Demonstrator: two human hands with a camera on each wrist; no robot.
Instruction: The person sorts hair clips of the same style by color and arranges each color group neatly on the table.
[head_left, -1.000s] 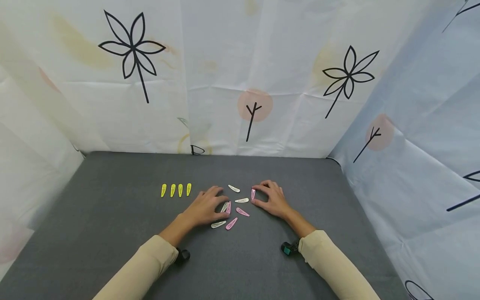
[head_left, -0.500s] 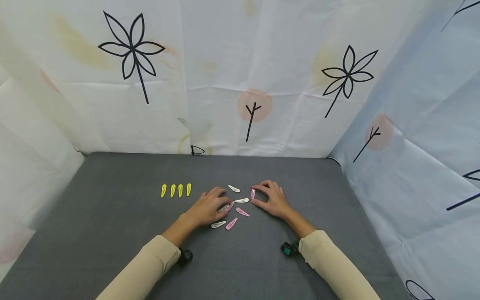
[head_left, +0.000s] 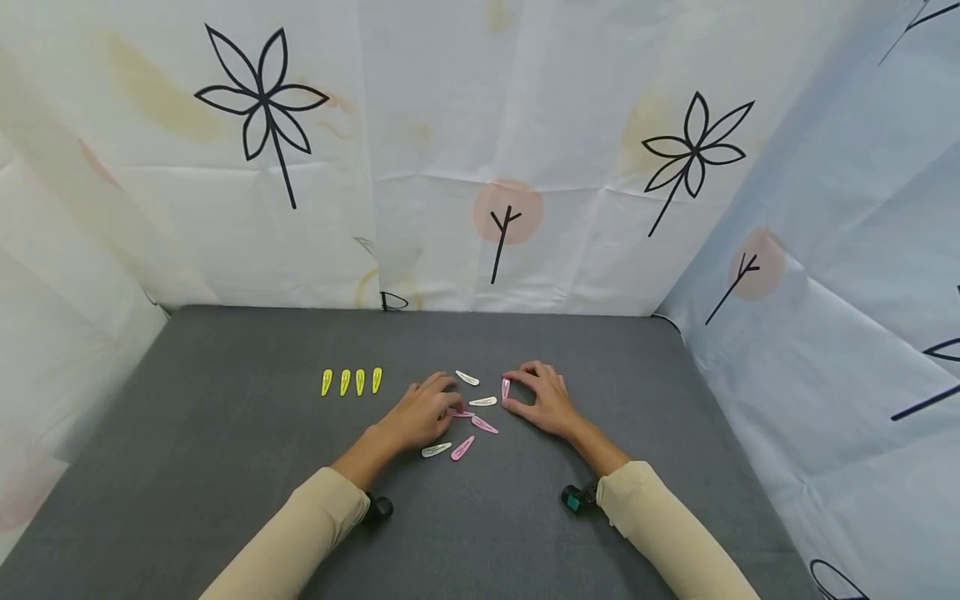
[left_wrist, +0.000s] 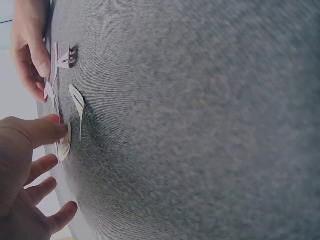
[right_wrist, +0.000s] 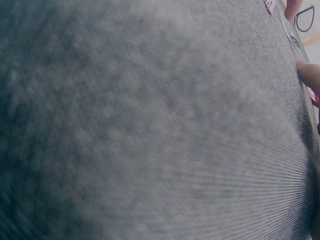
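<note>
My left hand (head_left: 420, 411) bends over the near-left clips, thumb and index finger drawn together. In the left wrist view they pinch a white snap hair clip (left_wrist: 65, 145); from the head it is hidden under the hand. A pink hair clip (head_left: 464, 414) pokes out past those fingertips. On the right, my right hand (head_left: 544, 398) pinches another pink clip (head_left: 506, 389) by its ends, between thumb and index finger. Between the hands lie a white clip (head_left: 483, 402), a second white clip (head_left: 467, 378) farther back and a pink clip (head_left: 484, 425).
Nearer my body lie a white clip (head_left: 437, 450) and a pink clip (head_left: 462, 448). Several yellow clips (head_left: 360, 382) stand in a row left of my left hand. Printed cloth walls (head_left: 427, 125) border the grey table (head_left: 480, 533) at the back and sides.
My left hand has shifted slightly right and its fingertips have drawn together. The pink clip beside it has turned sideways; the white one has gone under the hand. The right hand stays put.
</note>
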